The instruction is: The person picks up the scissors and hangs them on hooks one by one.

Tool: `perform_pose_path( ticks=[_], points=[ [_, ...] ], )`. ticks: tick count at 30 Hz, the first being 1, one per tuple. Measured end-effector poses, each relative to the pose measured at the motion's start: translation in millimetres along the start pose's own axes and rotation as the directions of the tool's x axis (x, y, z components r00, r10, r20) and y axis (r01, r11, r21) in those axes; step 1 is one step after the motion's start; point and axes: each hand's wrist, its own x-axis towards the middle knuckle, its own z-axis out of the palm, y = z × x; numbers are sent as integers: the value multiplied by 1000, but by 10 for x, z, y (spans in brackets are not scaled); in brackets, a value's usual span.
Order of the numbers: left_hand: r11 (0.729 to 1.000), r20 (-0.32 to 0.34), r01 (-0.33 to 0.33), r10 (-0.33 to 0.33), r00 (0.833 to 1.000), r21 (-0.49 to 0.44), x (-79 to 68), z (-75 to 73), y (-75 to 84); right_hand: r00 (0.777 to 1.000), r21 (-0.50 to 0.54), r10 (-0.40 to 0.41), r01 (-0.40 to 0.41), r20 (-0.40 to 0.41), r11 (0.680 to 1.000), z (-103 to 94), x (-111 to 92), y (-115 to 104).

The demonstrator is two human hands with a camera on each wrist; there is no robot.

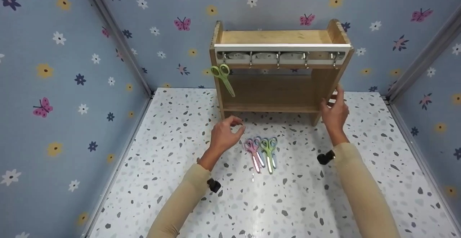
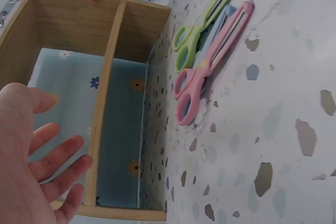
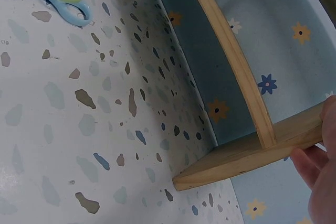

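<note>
A wooden shelf [image 1: 266,109] stands against the back wall, with a row of metal hooks [image 1: 278,59] across its front. Green-handled scissors [image 1: 224,79] hang at the leftmost hook. My left hand [image 1: 226,134] hovers by the shelf's lower left front, fingers loosely bent and holding nothing; the left wrist view shows its fingers [image 2: 60,169] spread. With my right hand [image 1: 335,113] I grip the edge of the shelf's right side panel [image 3: 252,158]. Pink scissors [image 1: 254,155], green scissors [image 1: 268,155] and blue ones [image 3: 68,9], partly hidden beneath, lie on the table between my hands.
Speckled white table top [image 1: 288,205] spreads out in front of the shelf. Blue flowered panels [image 1: 72,97] enclose it at the back and both sides, with metal posts [image 1: 115,32] at the corners.
</note>
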Motion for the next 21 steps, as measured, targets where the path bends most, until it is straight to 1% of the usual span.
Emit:
perform_pose_path(
  ticks=[3,8,11,14,18,21],
  points=[
    [1000,32,7,-8,999,22,-50,29,1,1000,-10,3,-3,-5,1000,-2,-9,-5],
    [996,55,0,-5,998,88,-126,110,-9,1000,-24,25,-25,7,999,1,-13,-13],
    [990,60,-18,10,998,137,-162,170,-23,999,-22,32,-32,11,999,2,-11,-12],
    [986,55,-33,24,998,161,-194,223,-35,999,-18,30,-30,11,999,1,-9,-9],
    [982,53,-28,18,998,188,-237,280,-44,1000,-17,22,-22,11,1000,-1,-5,-6],
    [973,64,-24,10,998,231,-269,322,-53,1000,-18,18,-18,9,1000,-2,0,-3]
  ],
)
